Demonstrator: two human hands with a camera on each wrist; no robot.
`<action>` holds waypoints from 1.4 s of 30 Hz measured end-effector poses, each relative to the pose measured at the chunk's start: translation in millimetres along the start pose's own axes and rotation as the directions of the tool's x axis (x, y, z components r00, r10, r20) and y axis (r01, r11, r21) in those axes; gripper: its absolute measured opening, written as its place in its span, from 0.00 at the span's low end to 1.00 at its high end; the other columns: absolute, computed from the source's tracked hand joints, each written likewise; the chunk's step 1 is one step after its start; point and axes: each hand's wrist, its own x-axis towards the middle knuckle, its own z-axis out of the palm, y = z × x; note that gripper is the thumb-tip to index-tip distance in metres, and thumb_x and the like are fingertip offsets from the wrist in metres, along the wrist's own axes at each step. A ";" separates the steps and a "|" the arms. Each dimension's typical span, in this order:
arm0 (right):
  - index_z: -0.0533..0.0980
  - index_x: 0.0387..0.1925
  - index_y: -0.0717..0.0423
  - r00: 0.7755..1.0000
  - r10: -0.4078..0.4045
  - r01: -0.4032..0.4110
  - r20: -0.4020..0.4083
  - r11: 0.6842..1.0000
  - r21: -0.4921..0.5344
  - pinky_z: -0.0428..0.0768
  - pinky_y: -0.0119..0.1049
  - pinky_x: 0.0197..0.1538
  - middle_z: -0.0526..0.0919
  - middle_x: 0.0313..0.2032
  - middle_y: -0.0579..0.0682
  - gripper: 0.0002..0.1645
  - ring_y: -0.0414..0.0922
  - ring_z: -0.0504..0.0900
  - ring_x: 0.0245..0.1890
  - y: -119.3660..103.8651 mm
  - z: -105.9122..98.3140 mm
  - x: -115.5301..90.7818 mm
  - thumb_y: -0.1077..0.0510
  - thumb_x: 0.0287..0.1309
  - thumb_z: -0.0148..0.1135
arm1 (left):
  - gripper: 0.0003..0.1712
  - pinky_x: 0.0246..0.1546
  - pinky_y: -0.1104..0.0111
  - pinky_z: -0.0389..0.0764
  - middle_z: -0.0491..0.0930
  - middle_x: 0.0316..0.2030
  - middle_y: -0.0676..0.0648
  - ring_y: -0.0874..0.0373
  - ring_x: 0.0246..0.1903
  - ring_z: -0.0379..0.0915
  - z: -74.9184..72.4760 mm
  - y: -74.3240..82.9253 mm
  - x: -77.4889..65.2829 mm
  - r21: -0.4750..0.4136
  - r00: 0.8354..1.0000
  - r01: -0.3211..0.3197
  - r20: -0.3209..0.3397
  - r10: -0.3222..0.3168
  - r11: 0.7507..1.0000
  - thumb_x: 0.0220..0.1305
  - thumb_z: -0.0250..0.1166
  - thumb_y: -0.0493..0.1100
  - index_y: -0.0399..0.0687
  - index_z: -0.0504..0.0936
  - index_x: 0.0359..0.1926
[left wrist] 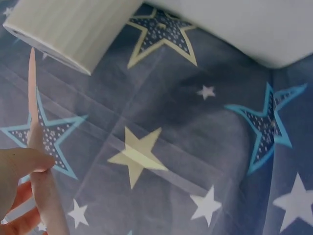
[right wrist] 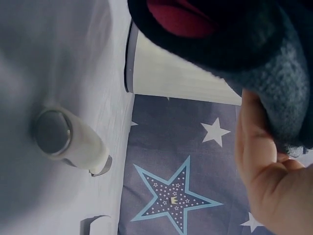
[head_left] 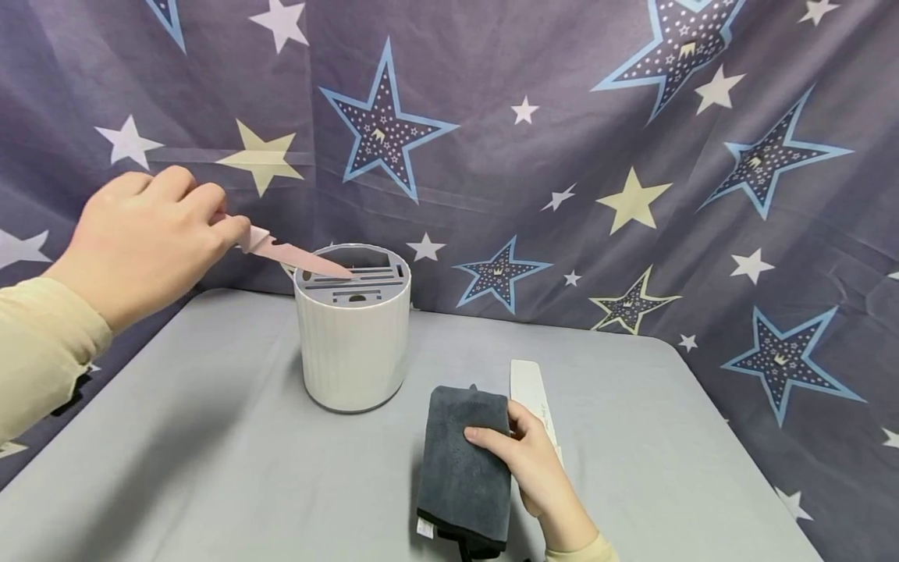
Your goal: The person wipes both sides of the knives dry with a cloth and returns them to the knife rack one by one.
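Observation:
My left hand (head_left: 151, 238) grips the handle of a pink knife (head_left: 302, 256), its blade pointing right and slightly down. The blade's tip shows over the slotted top of a white round knife block (head_left: 354, 343); whether it touches the top I cannot tell. In the left wrist view the knife (left wrist: 33, 93) runs up to the block's rim (left wrist: 54, 53). My right hand (head_left: 530, 460) holds a folded dark grey cloth (head_left: 467, 460), thumb on top and fingers at its right edge. In the right wrist view the cloth (right wrist: 288, 73) hides part of the block.
A long white object (head_left: 530, 386) with small print lies on the grey table (head_left: 632, 437), partly behind the cloth and right hand. In the right wrist view a pale, grey-capped cylinder (right wrist: 73, 142) is on the tabletop. A star-patterned curtain (head_left: 492, 156) hangs behind.

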 end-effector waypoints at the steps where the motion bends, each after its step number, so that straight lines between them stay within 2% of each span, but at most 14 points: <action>1: 0.74 0.53 0.64 1.000 0.000 0.000 0.000 1.000 -0.001 0.84 0.43 0.39 0.81 0.40 0.54 0.27 0.49 0.85 0.35 0.2 0.1 0.0 0.61 0.52 0.71 | 0.10 0.23 0.53 0.64 0.69 0.23 0.41 0.40 0.26 0.65 1.0 -1.6 0.8 0.009 0.999 -0.016 -0.036 0.016 1.000 0.58 0.53 0.35 0.44 0.75 0.21; 4: 0.74 0.54 0.63 1.000 -0.005 0.005 0.000 1.000 -0.006 0.84 0.43 0.39 0.81 0.41 0.55 0.27 0.49 0.85 0.36 0.2 0.3 -0.3 0.61 0.52 0.71 | 0.12 0.24 0.52 0.62 0.66 0.21 0.41 0.40 0.25 0.64 2.8 -5.6 2.7 0.022 0.995 -0.056 -0.082 0.058 0.998 0.59 0.53 0.36 0.43 0.71 0.18; 7: 0.74 0.54 0.63 1.000 -0.008 0.008 0.001 1.000 -0.010 0.84 0.43 0.40 0.81 0.42 0.55 0.27 0.49 0.85 0.36 -0.4 0.8 -0.6 0.60 0.52 0.71 | 0.14 0.24 0.53 0.61 0.65 0.20 0.42 0.41 0.26 0.63 3.3 -8.6 3.3 0.034 0.994 -0.090 -0.066 0.092 0.995 0.59 0.52 0.33 0.43 0.68 0.17; 10: 0.74 0.54 0.63 1.000 -0.009 0.009 0.003 1.000 -0.009 0.84 0.43 0.40 0.81 0.42 0.55 0.27 0.49 0.85 0.36 -0.8 1.4 -0.9 0.60 0.52 0.71 | 0.13 0.27 0.51 0.64 0.64 0.21 0.43 0.41 0.27 0.63 5.0 -10.2 5.3 0.027 0.990 -0.123 -0.064 0.124 0.992 0.61 0.51 0.34 0.42 0.69 0.18; 16: 0.75 0.53 0.64 1.000 -0.008 0.008 0.011 1.000 -0.003 0.84 0.43 0.40 0.81 0.42 0.55 0.27 0.49 0.85 0.36 -0.9 2.3 -1.1 0.61 0.52 0.71 | 0.18 0.33 0.46 0.68 0.64 0.24 0.42 0.42 0.29 0.63 8.8 -9.2 16.4 0.041 0.970 -0.228 -0.072 0.231 0.973 0.67 0.45 0.31 0.41 0.71 0.20; 19: 0.75 0.53 0.64 1.000 -0.009 0.009 0.007 1.000 -0.003 0.84 0.43 0.40 0.81 0.41 0.55 0.26 0.49 0.85 0.36 -0.6 2.7 -1.2 0.61 0.51 0.71 | 0.21 0.34 0.45 0.69 0.66 0.24 0.42 0.43 0.30 0.63 12.5 -4.1 21.8 0.045 0.962 -0.257 -0.083 0.260 0.965 0.67 0.42 0.27 0.41 0.73 0.20; 25: 0.75 0.53 0.64 1.000 -0.008 0.008 0.006 1.000 -0.003 0.84 0.43 0.40 0.81 0.42 0.55 0.27 0.49 0.85 0.36 -0.4 3.5 -1.3 0.60 0.51 0.71 | 0.24 0.37 0.45 0.70 0.65 0.23 0.43 0.43 0.30 0.64 21.0 8.3 28.0 0.062 0.953 -0.283 -0.096 0.288 0.957 0.64 0.43 0.25 0.43 0.75 0.16; 30: 0.75 0.53 0.63 1.000 -0.005 0.005 0.006 1.000 -0.008 0.84 0.43 0.40 0.81 0.42 0.56 0.27 0.49 0.85 0.36 -0.8 3.4 -1.7 0.60 0.51 0.71 | 0.25 0.39 0.44 0.70 0.65 0.24 0.42 0.44 0.30 0.64 24.3 16.0 29.8 0.079 0.951 -0.300 -0.060 0.304 0.951 0.63 0.40 0.23 0.43 0.75 0.16; 37: 0.76 0.53 0.63 1.000 -0.007 0.007 0.001 1.000 -0.016 0.84 0.43 0.40 0.81 0.43 0.56 0.26 0.49 0.84 0.37 -1.4 3.6 -1.7 0.60 0.51 0.71 | 0.30 0.37 0.48 0.69 0.66 0.25 0.42 0.46 0.30 0.62 30.3 26.7 27.0 0.097 0.950 -0.306 -0.027 0.310 0.947 0.64 0.36 0.22 0.44 0.78 0.17; 42: 0.75 0.53 0.63 1.000 -0.005 0.005 0.005 1.000 -0.010 0.84 0.43 0.40 0.81 0.42 0.56 0.27 0.49 0.85 0.37 -1.5 2.8 -1.9 0.60 0.51 0.71 | 0.28 0.38 0.48 0.70 0.67 0.27 0.43 0.46 0.31 0.62 36.0 34.4 22.6 0.063 0.953 -0.303 -0.005 0.304 0.951 0.63 0.40 0.23 0.45 0.81 0.19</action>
